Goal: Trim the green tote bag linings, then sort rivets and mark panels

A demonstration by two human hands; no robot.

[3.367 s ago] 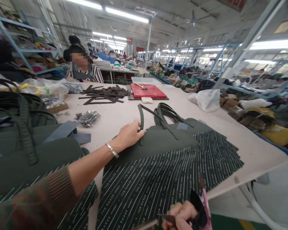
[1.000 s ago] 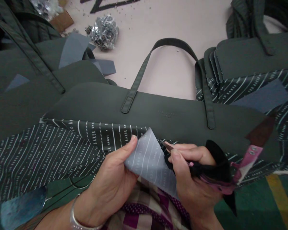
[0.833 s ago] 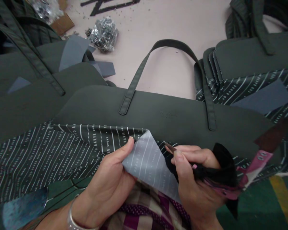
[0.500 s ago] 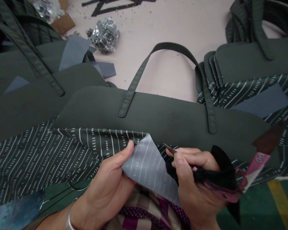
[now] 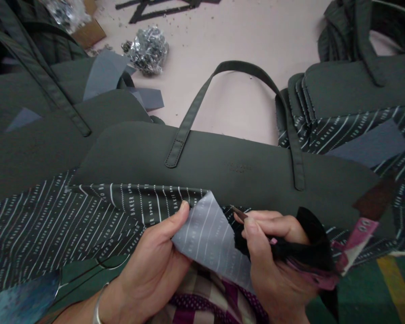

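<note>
A dark green handbag panel (image 5: 202, 157) lies before me, with a strap handle (image 5: 238, 66) arching up from it. Along its lower edge hangs black lining (image 5: 158, 204) printed with white stripes and lettering. My left hand (image 5: 158, 256) grips a grey piece (image 5: 205, 240) with faint stripes and print, thumb on top, other fingers partly behind. In my right hand (image 5: 270, 261) is a pointed tool (image 5: 239, 213), its metal tip beside the grey piece's right edge. Black wrapping and pink parts show around that hand; how they join the tool is unclear.
More dark green panels with straps lie at left (image 5: 30, 148), and a stack (image 5: 361, 90) stands at right. Loose grey pieces (image 5: 371, 144) rest on them. A clear bag of metal parts (image 5: 150, 50) and a cardboard box (image 5: 89, 33) sit on the pale table (image 5: 202, 40).
Almost nothing differs. The panel and both hands appear very slightly lower in the picture; both grips stay the same.
</note>
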